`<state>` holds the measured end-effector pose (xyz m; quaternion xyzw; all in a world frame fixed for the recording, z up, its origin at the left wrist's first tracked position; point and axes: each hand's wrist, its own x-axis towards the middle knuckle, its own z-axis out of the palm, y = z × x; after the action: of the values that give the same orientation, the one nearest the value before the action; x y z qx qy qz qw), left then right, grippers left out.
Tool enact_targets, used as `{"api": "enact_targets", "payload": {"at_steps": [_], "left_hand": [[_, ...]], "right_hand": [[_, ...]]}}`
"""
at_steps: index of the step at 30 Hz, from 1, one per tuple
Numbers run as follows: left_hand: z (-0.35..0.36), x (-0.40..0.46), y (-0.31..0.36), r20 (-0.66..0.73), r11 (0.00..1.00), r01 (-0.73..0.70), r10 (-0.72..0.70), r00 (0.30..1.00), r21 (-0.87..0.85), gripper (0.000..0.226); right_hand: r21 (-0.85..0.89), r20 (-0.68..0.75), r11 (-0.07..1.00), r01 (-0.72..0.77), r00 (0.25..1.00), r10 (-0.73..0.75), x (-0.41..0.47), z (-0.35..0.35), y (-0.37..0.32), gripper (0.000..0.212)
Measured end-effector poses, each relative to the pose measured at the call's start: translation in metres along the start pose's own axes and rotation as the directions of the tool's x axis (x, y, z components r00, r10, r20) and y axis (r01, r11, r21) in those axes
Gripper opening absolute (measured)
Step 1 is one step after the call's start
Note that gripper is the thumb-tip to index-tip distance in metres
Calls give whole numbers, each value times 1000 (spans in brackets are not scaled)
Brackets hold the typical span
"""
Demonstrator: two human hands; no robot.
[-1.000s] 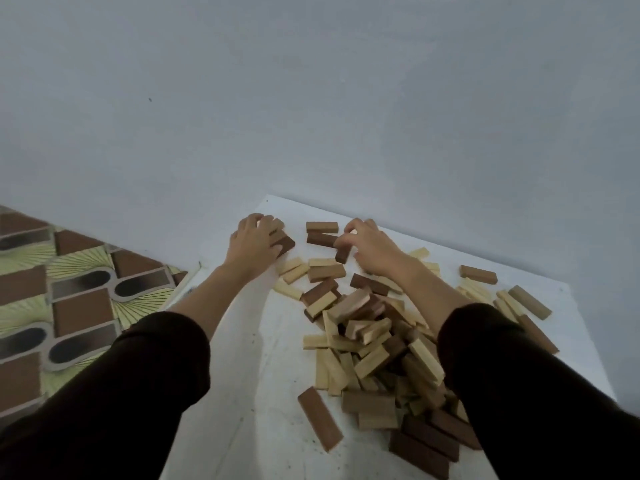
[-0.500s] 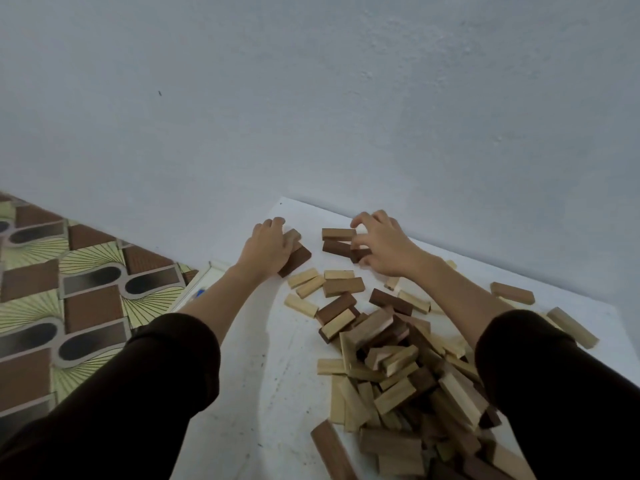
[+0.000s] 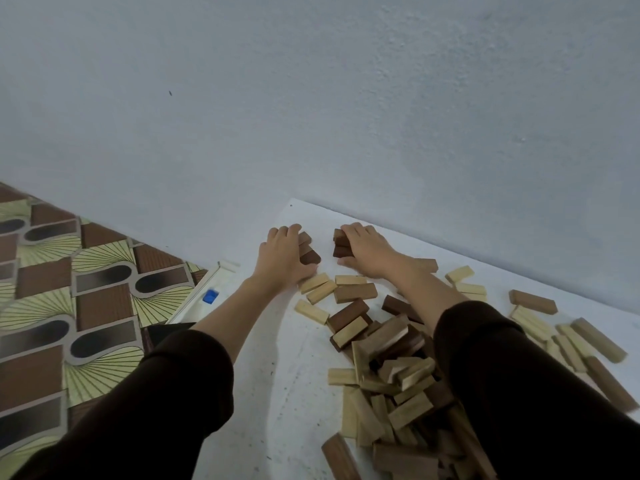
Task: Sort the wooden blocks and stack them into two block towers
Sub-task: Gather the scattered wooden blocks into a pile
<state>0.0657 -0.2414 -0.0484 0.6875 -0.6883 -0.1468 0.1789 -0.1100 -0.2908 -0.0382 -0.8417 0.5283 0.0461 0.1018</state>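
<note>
At the far end of the white table, my left hand lies over a small group of dark brown blocks, fingers curled round them. My right hand grips a second group of dark brown blocks just to the right, a narrow gap between the two groups. A big loose heap of light and dark wooden blocks lies nearer to me, partly hidden by my right sleeve. Several pale blocks lie just below my hands.
A grey-blue wall rises right behind the table's far edge. More loose blocks lie scattered on the right. Left of the table is a patterned floor, with a white strip and a small blue thing near the table's edge.
Both hands have closed tighter round their dark blocks and drawn them into two compact groups. The camera has tilted, so the heap sits lower in view.
</note>
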Motion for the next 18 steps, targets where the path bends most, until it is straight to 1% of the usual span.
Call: {"api": "enact_targets", "payload": {"at_steps": [3, 5, 7, 9, 11, 13, 15, 18], "left_hand": [[-5, -1, 0, 24, 997, -4, 6, 1000, -78, 80], [-9, -4, 1, 50, 989, -10, 17, 999, -144, 82], [-14, -10, 4, 73, 983, -37, 50, 996, -182, 83], [-18, -15, 7, 100, 973, -61, 85, 991, -222, 83], [-22, -22, 9, 137, 965, -90, 127, 982, -247, 82], [-24, -30, 11, 187, 962, -126, 174, 967, -244, 80], [-25, -40, 13, 240, 959, -166, 221, 945, -231, 78], [-21, -51, 15, 311, 960, -238, 274, 910, -148, 76]], "right_hand": [[-57, -49, 998, 10, 999, -12, -3, 1, 0, 52], [-47, -28, 999, -4, 1000, 3, -4, -2, -1, 47], [9, -13, 1000, -27, 1000, 27, -9, -8, 0, 43], [112, -24, 993, -39, 999, 42, -15, -16, 1, 40], [199, -8, 980, -17, 1000, 19, -24, -23, -1, 39], [222, 53, 975, 17, 998, -30, -35, -23, -6, 39], [199, 104, 979, 46, 992, -68, -47, -17, -11, 41], [180, 136, 981, 70, 986, -96, -59, -8, -14, 43]]}}
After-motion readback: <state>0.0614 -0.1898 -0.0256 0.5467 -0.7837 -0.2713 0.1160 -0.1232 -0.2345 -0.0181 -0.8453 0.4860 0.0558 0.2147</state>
